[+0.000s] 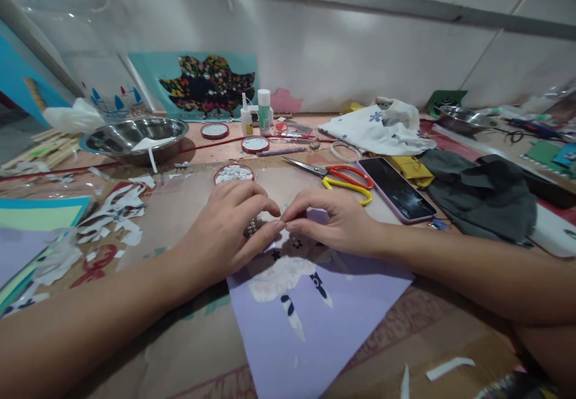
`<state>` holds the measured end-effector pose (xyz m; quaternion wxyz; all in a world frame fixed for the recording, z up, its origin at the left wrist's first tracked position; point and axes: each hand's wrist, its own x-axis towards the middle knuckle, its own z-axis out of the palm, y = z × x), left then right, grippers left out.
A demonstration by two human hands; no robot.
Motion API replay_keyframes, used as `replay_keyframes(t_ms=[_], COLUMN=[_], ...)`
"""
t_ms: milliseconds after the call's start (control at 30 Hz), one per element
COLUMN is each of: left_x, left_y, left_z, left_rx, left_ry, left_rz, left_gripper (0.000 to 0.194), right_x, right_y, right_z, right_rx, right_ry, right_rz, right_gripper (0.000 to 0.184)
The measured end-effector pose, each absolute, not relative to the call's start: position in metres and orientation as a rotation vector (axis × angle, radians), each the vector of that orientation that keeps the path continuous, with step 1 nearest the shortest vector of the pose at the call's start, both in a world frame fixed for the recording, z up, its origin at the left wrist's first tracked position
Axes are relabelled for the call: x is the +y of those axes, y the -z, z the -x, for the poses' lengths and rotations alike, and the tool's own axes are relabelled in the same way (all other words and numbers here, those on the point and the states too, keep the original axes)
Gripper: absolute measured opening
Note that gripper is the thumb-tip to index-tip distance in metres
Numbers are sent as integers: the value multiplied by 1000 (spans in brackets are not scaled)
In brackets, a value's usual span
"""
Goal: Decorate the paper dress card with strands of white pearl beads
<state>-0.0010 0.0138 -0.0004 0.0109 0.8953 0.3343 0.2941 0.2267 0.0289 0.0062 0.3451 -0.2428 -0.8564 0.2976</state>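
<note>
A purple sheet of paper (351, 321) lies under both hands, with a white fabric sheep-like shape (274, 282) on it and dark patterned legs. My left hand (240, 219) and my right hand (330, 219) meet above the shape, thumb and forefinger of each pinched together at the tips. Whatever is between the fingertips is too small to make out. Small pearl-like beads (252, 226) show beside the fingers of the left hand. Just beyond that hand sits a red-rimmed lid of white beads (234, 174).
Scissors (328, 177) and a phone (396, 189) lie beyond my right hand. A metal bowl (135, 138), glue bottle (246, 117), glue stick (264, 111) and white cloth (378, 129) stand farther back. Fabric scraps (117, 213) cover the left side; dark cloth (481, 195) lies right.
</note>
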Motion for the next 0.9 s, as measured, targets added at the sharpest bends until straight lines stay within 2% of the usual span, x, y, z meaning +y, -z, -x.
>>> replay_keyframes(t_ms=[467,700,900], left_x=[18,9,14], left_y=[2,-3,-1], left_z=[6,4,7], left_rx=[982,982,976], left_ry=[-758,-538,-476], left_rz=[-2762,-2731,-2756], left_gripper=[28,37,38], right_x=[31,37,37], right_y=[-2,1,4], right_z=[-227,-237,-238], right_rx=[-2309,-2560,-2644], right_ry=[-815,-510,-378], right_rz=[785,512,455], right_gripper=[7,9,10])
